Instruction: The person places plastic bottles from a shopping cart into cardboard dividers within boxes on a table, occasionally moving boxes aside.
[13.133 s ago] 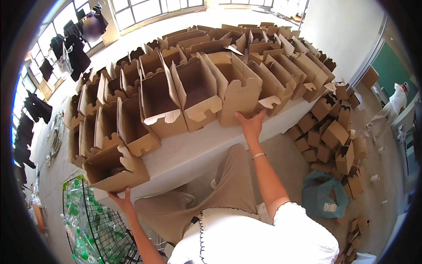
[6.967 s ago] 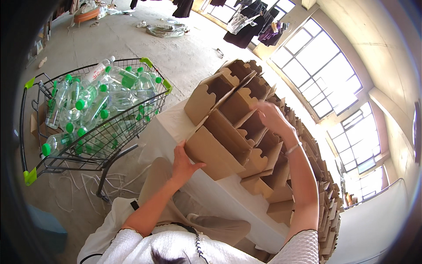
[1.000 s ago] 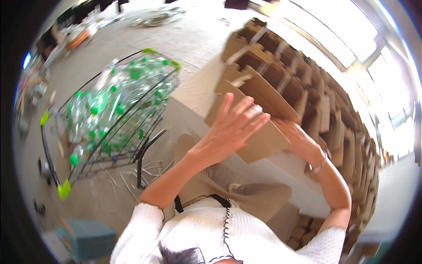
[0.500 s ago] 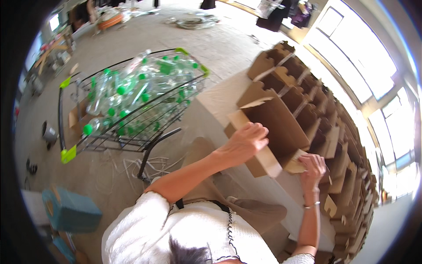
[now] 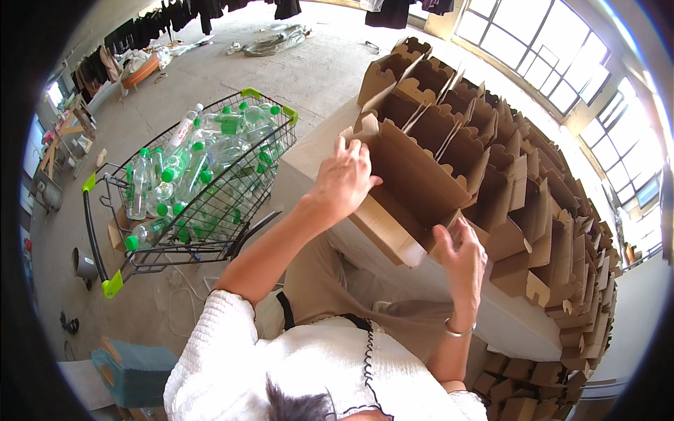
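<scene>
An open brown cardboard box (image 5: 414, 168) sits at the near edge of a pale block-like surface, its tall back panel raised. My left hand (image 5: 342, 179) is at the box's left end, fingers bent over the end panel and thumb along the front rim. At the right end, my right hand (image 5: 462, 261) has its thumb at the inner side and its fingers behind the end flap. Both hands grip the box by its ends; the left palm's contact is hidden.
Rows of similar open cardboard boxes (image 5: 519, 189) crowd the surface to the right, with more boxes (image 5: 519, 382) below. A black wire shopping cart (image 5: 88, 217) with green corners, full of clear green-capped bottles (image 5: 189, 168), stands left. A blue roll (image 5: 137, 368) lies lower left.
The box's end flaps, loose and angled before, now stand more upright. Both hands have shifted left in the picture along with the box, as the whole view has turned.
</scene>
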A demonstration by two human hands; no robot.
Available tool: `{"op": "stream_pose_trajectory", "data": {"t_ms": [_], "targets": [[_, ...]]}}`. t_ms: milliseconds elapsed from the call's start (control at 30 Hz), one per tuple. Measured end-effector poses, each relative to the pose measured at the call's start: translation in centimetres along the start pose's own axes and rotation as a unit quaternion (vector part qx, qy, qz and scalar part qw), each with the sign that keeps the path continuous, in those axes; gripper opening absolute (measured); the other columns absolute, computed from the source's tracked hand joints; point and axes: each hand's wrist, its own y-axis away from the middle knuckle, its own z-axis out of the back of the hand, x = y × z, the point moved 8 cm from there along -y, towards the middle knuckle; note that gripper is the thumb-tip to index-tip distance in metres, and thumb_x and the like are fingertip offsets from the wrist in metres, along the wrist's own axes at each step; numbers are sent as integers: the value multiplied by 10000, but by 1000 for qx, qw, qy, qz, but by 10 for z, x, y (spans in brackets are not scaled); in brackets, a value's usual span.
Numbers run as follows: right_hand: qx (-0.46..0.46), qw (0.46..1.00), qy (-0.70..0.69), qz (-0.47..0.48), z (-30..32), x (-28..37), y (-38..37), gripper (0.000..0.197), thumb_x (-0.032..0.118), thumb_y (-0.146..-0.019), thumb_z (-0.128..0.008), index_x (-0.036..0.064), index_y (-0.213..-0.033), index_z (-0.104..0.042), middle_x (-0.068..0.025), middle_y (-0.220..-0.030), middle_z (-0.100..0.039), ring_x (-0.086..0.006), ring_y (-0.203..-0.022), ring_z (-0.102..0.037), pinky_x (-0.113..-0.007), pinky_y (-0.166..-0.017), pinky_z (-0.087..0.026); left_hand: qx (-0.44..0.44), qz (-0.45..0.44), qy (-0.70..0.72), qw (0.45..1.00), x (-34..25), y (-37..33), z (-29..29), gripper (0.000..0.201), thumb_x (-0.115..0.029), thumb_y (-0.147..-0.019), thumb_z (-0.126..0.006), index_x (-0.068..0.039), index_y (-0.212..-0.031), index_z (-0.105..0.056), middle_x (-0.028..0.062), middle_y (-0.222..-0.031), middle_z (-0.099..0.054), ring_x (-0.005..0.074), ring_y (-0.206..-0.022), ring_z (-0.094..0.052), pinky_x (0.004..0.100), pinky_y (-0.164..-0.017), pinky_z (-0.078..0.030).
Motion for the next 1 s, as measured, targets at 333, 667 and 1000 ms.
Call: {"op": "stream_pose_trajectory", "data": {"t_ms": [333,667,1000], "targets": [[94,984,146,-41,-33,-9,-3,426,263,-938,-514,-85,-1164,-605,-278,-1028,-709,-429,-1023,-667,-483,-990,-462,-93,17,-114,989,30,-33,-45,82,-101,-841,-664,-67,-845,-738,138,-896,-739,279,-952,-714,390,-833,-564],[42,987,-85,-129,-48,-27,-6,400,173,-936,-437,-74,-1244,-506,-282,-899,-656,-397,-765,-661,-486,-690,-516,-223,86,154,959,121,4,18,267,-286,-958,-687,-35,-1005,-765,160,-1031,-744,348,-1011,-689,462,-897,-547],[86,978,-147,-120,-61,-36,-21,510,165,-921,-437,-55,-1382,-441,-214,-856,-600,-272,-665,-625,-390,-450,-548,-135,363,-179,905,449,77,68,264,-133,-843,-660,32,-1038,-727,257,-1100,-722,413,-1137,-660,513,-916,-553]]}}
